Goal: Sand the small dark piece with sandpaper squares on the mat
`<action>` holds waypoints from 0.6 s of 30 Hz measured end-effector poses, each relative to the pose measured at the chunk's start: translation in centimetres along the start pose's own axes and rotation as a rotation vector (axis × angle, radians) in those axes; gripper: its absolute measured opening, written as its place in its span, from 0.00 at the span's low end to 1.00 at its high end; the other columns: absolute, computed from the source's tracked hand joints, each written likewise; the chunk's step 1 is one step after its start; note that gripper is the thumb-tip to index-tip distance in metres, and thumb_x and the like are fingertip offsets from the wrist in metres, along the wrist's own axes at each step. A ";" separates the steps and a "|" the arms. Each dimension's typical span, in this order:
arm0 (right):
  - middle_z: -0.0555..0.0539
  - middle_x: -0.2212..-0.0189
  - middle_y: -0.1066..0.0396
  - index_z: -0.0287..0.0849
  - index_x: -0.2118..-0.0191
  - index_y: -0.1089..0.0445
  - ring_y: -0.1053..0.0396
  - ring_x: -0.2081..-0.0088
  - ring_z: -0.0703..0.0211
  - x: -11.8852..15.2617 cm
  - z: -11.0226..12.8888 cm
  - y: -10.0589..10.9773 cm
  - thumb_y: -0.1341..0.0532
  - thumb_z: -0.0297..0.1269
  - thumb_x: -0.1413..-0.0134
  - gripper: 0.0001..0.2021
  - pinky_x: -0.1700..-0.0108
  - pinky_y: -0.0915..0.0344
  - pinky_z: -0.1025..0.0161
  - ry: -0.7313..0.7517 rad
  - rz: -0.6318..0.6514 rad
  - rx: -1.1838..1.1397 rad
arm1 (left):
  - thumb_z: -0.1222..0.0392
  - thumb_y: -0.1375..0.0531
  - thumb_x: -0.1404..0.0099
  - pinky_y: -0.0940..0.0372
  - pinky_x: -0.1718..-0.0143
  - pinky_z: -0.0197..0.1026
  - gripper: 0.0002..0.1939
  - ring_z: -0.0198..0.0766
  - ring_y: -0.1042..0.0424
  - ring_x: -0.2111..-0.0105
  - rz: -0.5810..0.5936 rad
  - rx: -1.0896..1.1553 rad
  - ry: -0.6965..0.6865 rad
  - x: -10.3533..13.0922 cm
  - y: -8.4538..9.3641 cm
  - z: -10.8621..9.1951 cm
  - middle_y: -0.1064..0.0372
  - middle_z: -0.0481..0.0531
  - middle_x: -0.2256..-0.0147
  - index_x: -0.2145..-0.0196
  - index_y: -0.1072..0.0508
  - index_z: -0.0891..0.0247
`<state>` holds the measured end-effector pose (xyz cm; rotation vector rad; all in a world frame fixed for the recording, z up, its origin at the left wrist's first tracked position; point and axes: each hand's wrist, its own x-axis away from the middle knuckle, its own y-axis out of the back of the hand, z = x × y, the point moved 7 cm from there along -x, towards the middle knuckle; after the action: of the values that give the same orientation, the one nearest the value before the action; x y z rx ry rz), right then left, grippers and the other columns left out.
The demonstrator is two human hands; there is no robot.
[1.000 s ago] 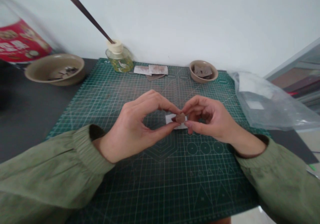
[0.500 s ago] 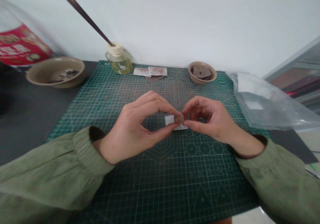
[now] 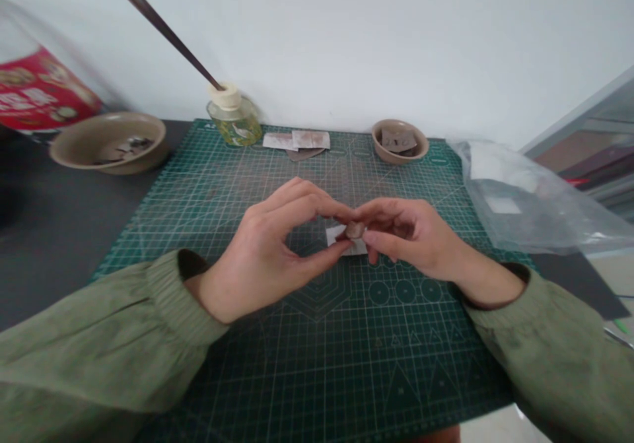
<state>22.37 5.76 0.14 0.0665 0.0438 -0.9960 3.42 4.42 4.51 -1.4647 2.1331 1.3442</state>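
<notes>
Between my fingertips is a small roundish brown piece, its kind too blurred to make out. My left hand pinches it from the left with thumb and fingers. From the right, my right hand has its thumb and forefinger closed on the same piece, and its other fingers curl beneath. Below the fingertips, a small white slip of paper lies on the green cutting mat, partly hidden by my fingers.
A bottle with sticks, paper strips and a small bowl of brown pieces stand along the back. A wider bowl and red-labelled container are at left. A clear plastic bag lies at right.
My right fingers have shifted over the top of the brown piece, and the others now show lower, near the paper. The piece has tilted a little; my left hand stays nearly in place.
</notes>
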 end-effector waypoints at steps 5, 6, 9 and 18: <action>0.42 0.51 0.15 0.43 0.42 0.18 0.18 0.59 0.58 0.1 0.2 -0.2 0.27 0.44 0.28 0.16 0.60 0.22 0.64 0.011 0.061 0.037 | 0.60 0.27 0.27 0.22 0.50 0.50 0.07 0.46 0.19 0.52 -0.015 -0.018 0.019 -0.1 0.1 0.0 0.19 0.55 0.53 0.53 0.16 0.55; 0.43 0.50 0.15 0.43 0.42 0.18 0.18 0.59 0.58 0.1 0.2 -0.2 0.28 0.44 0.27 0.15 0.62 0.23 0.65 0.010 0.064 0.053 | 0.61 0.26 0.27 0.22 0.49 0.50 0.07 0.46 0.19 0.52 -0.013 -0.018 0.021 0.0 0.0 0.1 0.20 0.55 0.53 0.53 0.16 0.55; 0.43 0.53 0.15 0.43 0.42 0.18 0.19 0.61 0.60 0.1 0.1 -0.1 0.30 0.44 0.25 0.14 0.66 0.27 0.67 0.014 0.061 0.084 | 0.61 0.26 0.28 0.23 0.49 0.50 0.08 0.46 0.19 0.51 -0.008 -0.013 0.012 0.0 0.0 0.1 0.20 0.54 0.52 0.52 0.16 0.55; 0.44 0.55 0.17 0.43 0.45 0.19 0.23 0.65 0.60 0.1 0.3 0.6 0.29 0.47 0.26 0.14 0.68 0.30 0.65 0.031 -0.060 0.159 | 0.63 0.26 0.29 0.24 0.47 0.49 0.09 0.45 0.19 0.51 0.008 0.007 0.017 0.0 -0.1 0.1 0.17 0.53 0.52 0.52 0.16 0.56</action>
<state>22.97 5.97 0.44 0.2275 -0.0057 -1.0572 3.44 4.52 4.37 -1.4721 2.1543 1.3308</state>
